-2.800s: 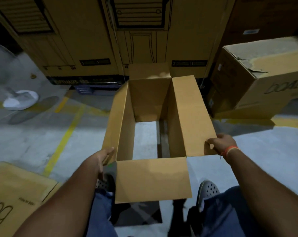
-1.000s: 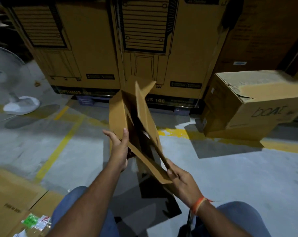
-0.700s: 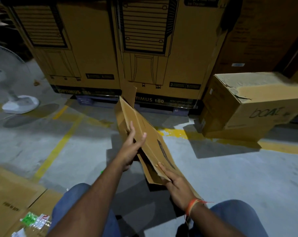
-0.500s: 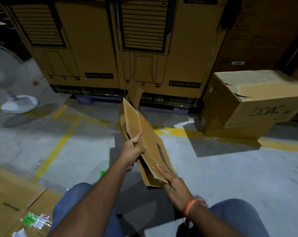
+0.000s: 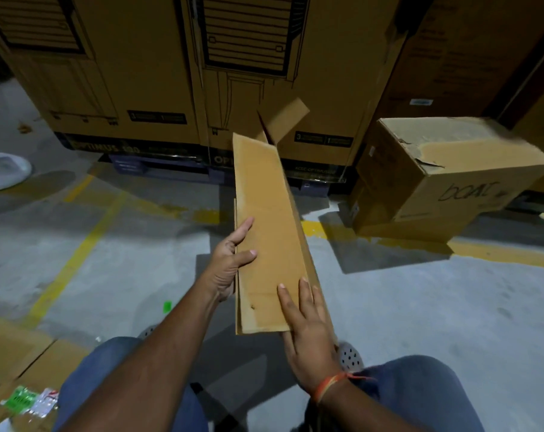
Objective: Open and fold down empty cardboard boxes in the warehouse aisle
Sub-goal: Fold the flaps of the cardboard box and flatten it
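box now pressed flat between both hands

the tall cartons [image 5: 146, 73] fill the back of the aisle, and everything else is placed from them. just right of them sits a dented box marked "boat" [image 5: 445, 179], closed and untouched. the floor [image 5: 420, 307] in front of them is grey concrete with yellow lines, and flat cardboard [image 5: 12, 350] lies at the near left corner, well apart from the cartons.

the box [image 5: 270, 232] is held in the air in front of the cartons, nearer the person than they are. under three seconds ago it stood open as a tube with its flaps out; a second ago its walls were skewing; now the walls lie together as one long flat panel tilted away from the person. one small flap [image 5: 284, 120] at the far end still sticks up toward the cartons.

the left hand [image 5: 225, 263] grips the panel's left edge, thumb over the top face and fingers curled behind. the right hand [image 5: 308, 325] lies on the near right corner with its fingers [image 5: 287, 302] straight and slightly spread, pressing the layers together.

in my judgement this box is nearly done: the collapse has worked, and what remains is to flatten the raised flap and lay the panel on the cardboard. the boat box looks like the next one to open.
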